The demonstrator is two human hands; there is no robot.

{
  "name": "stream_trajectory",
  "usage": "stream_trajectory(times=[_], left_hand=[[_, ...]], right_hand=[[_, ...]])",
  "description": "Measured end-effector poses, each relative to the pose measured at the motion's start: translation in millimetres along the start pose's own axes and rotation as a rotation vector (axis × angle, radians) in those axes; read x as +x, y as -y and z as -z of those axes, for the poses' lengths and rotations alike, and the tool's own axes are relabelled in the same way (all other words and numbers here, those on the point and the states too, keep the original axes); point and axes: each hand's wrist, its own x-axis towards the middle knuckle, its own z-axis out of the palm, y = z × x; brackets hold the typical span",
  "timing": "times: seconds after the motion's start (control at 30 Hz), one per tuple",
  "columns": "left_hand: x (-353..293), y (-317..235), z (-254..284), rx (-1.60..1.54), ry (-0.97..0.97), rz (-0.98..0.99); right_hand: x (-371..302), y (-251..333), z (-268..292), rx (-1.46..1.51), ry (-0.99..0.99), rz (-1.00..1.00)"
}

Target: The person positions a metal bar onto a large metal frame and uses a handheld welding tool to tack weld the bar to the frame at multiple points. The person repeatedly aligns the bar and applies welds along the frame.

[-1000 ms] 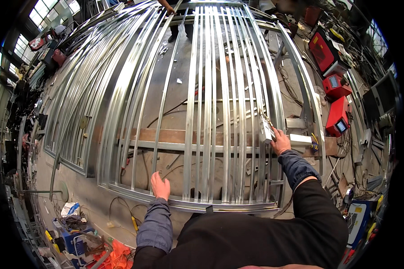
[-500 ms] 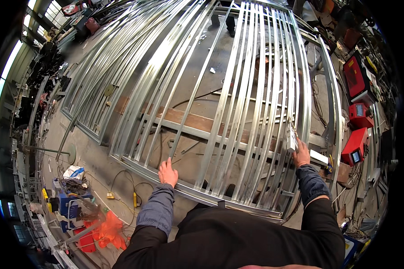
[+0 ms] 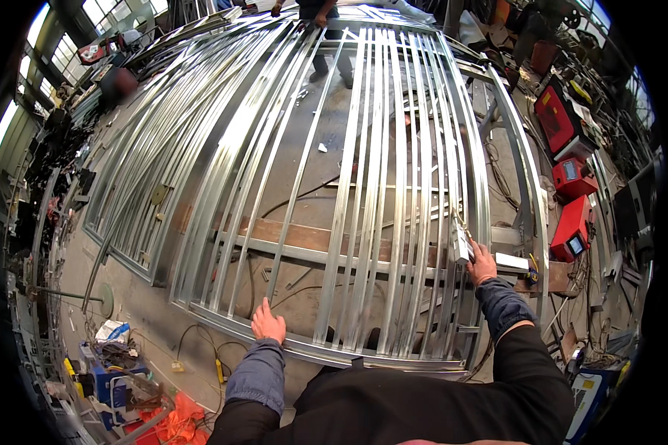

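Note:
A large frame of silvery metal bars lies before me, the bars running away toward the far side. At its near edge, my left hand is on the near end of a thin metal bar. Its index finger stretches along the bar and the other fingers are partly bent around it. On the right side of the frame, my right hand grips a silvery block-shaped piece that lies over the bars. The hand itself hides that piece's near end, and its exact kind is unclear.
Across the frame, another person stands with hands at the far bar ends. Red machines stand at the right. Blue equipment, orange sheeting and cables lie at the lower left. A tape measure sits right of my right hand.
My view has tilted upward and shifted, so the other person's torso and hands now show at the far side. Both my hands keep about the same places on the frame.

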Motion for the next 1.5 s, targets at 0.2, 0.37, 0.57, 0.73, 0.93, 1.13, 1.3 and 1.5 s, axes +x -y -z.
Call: stream_trajectory(times=[0.2,0.37,0.57,0.73,0.93,1.13,1.3,1.5], left_hand=[[0.4,0.9,-3.8,0.011,-0.014,-0.015],[0.3,1.1,-3.3,0.014,-0.026,-0.016],[0.0,1.0,-2.6,0.033,-0.033,-0.030],[0.6,1.5,-3.1,0.030,-0.039,-0.038],[-1.4,1.6,-2.5,0.024,-0.006,-0.011],[-0.7,0.8,-4.0,0.040,-0.062,-0.037],[-0.4,-1.1,-2.1,0.036,-0.009,0.001],[-1.5,0.8,-5.2,0.051,-0.082,-0.038]], right_hand=[[-2.2,1.2,2.1,0.009,-0.027,0.006],[-2.5,9.1,10.1,0.022,-0.032,0.016],[-4.2,7.6,9.4,0.026,-0.033,0.018],[-4.4,7.3,8.1,0.028,-0.038,0.024],[-4.4,7.3,10.9,0.056,-0.040,0.056],[-4.4,3.1,4.5,0.036,-0.058,0.039],[-4.4,4.0,5.1,0.035,-0.048,0.035],[-4.9,4.5,5.9,0.042,-0.047,0.023]])
